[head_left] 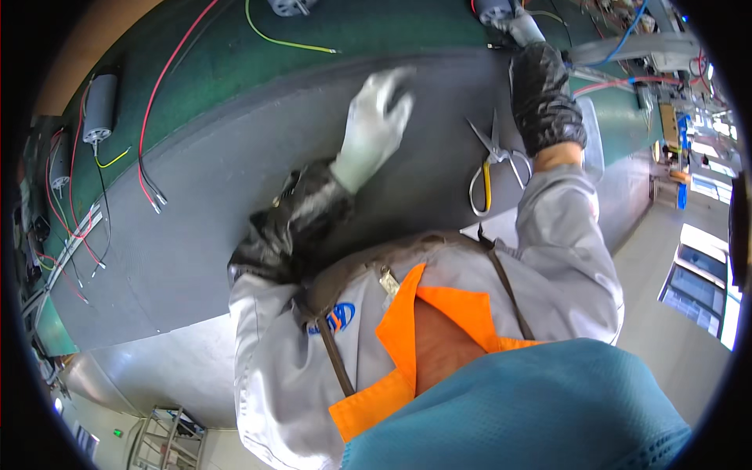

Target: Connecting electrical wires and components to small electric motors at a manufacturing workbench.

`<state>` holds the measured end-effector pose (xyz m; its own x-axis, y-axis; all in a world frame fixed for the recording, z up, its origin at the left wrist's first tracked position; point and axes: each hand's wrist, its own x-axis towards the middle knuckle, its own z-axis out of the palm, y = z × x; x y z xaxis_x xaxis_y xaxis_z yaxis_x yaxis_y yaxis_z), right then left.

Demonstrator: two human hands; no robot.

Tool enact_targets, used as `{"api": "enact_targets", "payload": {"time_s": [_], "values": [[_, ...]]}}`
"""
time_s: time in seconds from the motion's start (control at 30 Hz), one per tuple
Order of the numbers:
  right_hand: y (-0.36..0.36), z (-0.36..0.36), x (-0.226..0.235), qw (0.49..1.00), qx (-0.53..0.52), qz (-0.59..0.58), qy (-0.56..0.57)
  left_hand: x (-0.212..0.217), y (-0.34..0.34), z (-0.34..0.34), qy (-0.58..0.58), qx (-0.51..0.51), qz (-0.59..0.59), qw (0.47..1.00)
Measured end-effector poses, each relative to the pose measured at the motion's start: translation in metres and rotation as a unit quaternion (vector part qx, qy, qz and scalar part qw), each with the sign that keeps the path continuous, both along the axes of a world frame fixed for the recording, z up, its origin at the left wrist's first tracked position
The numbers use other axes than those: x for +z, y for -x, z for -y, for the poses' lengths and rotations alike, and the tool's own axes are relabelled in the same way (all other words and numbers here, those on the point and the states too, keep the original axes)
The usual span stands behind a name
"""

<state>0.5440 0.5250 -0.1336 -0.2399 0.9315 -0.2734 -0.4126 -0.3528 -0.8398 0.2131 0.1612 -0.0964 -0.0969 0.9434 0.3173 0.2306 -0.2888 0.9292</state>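
**Lighting and image quality**

Bright, even overhead light; soft faint shadows on grey mat (235, 204). Blown-out glare at windows (705, 258), right edge. Strong fisheye bending, black vignette at rim. Motion blur on left hand (376, 117); blue cloth (533, 415) at bottom out of focus.

- The left hand (376, 117) lies flat on the mat (235, 204), fingers spread, toward its far edge.
- The scissors (492, 160) lie on the mat to the right of those fingers, just beside the right hand (544, 98).
- A small motor (509, 19) sits at the right hand's fingertips (contact cannot be told).
- Another motor (99, 108) lies well left of the left fingers, off the mat.
- A loose wire (290, 41) lies beyond the left fingertips.
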Motion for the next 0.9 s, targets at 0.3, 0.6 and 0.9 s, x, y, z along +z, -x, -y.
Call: {"api": "enact_targets", "payload": {"time_s": [0.3,0.6,0.9], "values": [[0.102,0.243,0.090,0.895,0.171,0.308,-0.272,-0.027,-0.005,-0.086,0.085,0.108,0.303,0.943],[0.146,0.423,0.119,0.817,0.251,0.443,-0.271,0.075,0.052,0.085,0.392,-0.038,0.159,0.905],[0.180,0.460,0.121,0.828,0.267,0.405,-0.281,-0.002,0.103,0.136,0.056,-0.063,0.062,0.995]]}}
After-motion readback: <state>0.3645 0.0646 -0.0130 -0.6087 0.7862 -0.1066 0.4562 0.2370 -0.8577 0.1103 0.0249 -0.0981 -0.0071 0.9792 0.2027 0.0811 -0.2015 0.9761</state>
